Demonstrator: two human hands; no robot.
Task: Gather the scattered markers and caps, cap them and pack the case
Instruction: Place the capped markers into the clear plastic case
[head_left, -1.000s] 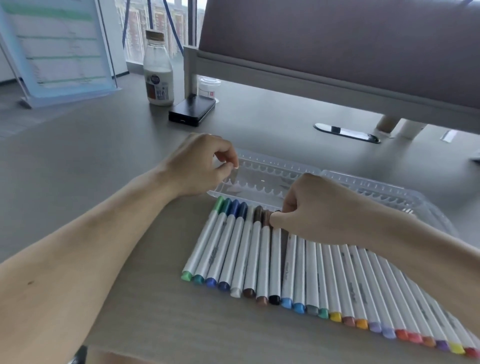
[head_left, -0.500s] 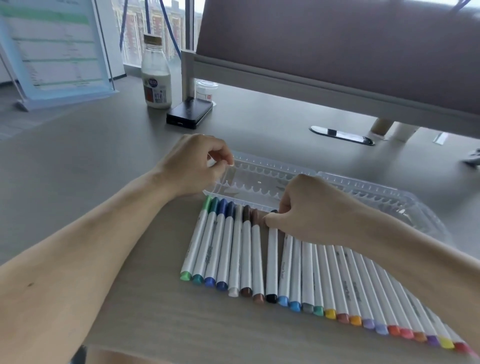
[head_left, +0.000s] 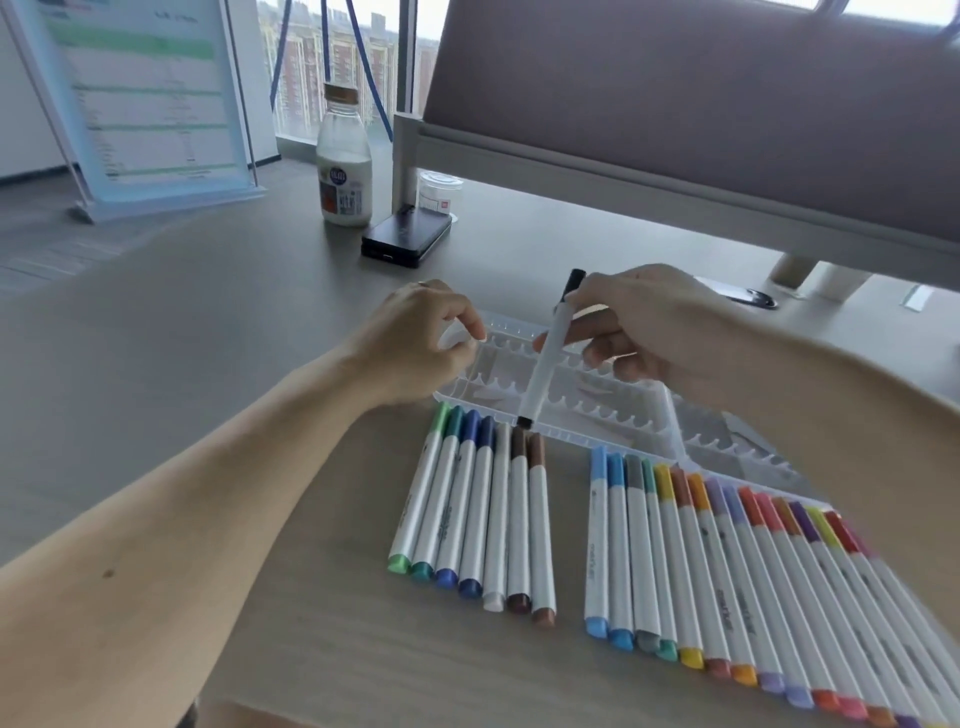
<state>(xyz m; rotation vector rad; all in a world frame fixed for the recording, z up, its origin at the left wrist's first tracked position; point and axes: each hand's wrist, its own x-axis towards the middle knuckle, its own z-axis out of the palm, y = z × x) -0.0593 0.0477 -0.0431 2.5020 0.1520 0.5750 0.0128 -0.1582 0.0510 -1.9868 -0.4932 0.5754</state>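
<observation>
My right hand (head_left: 649, 322) pinches a black-capped marker (head_left: 548, 358) and holds it tilted above the clear plastic case (head_left: 597, 410), which lies open on the desk. At the case's left end, the curled fingers of my left hand (head_left: 415, 343) touch its rim. Nearer to me, capped white markers lie side by side in two groups: a left group (head_left: 483, 514) of greens, blues, white and browns, and a longer right group (head_left: 727, 571) running from blues through yellows, purples and reds. A gap separates the two groups.
A milk bottle (head_left: 344, 161), a small clear jar (head_left: 440, 189) and a black box (head_left: 407, 236) stand at the back of the desk. A slanted sign holder (head_left: 145, 104) is at the far left, and a partition panel (head_left: 701, 114) rises behind the case.
My right hand has lifted the black marker out of the row and raised it over the case, leaving a gap. My left hand stays at the case's left end.
</observation>
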